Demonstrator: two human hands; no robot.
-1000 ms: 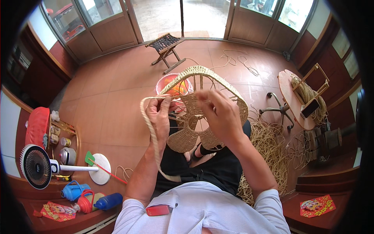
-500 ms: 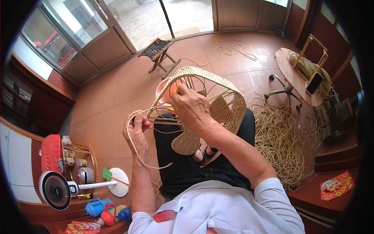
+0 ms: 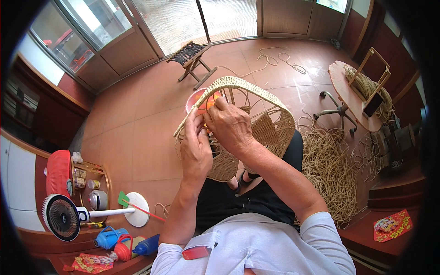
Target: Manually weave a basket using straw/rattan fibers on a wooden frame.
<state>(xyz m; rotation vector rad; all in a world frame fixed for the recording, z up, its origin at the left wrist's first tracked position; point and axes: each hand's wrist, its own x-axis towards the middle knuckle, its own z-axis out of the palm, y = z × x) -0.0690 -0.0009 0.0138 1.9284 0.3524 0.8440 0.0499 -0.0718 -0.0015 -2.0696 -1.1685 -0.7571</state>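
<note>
Bent over a half-woven straw-coloured rope frame [image 3: 250, 86], positioned above black trousers [image 3: 268, 202], with both hands close together at the left side of its broad woven rim. Seen with left hand [image 3: 196, 149] against the rim, fingers bent and close together, and with right hand [image 3: 231, 127] just beside it, narrowed nearly to a pinch over the inner strands; cannot tell whether pinching a cord in either, with fingertips overlapping and partly hidden. Surrounded by a large heap of loose rope [image 3: 327, 169] on the tiled floor [image 3: 151, 146] at right, near a round board [image 3: 346, 87] with a coil of rope [image 3: 388, 103] and a phone [image 3: 372, 105]; farther off, a folding stool [image 3: 188, 54]; at left, a white fan [image 3: 60, 217] and a red jug [image 3: 123, 251]
</note>
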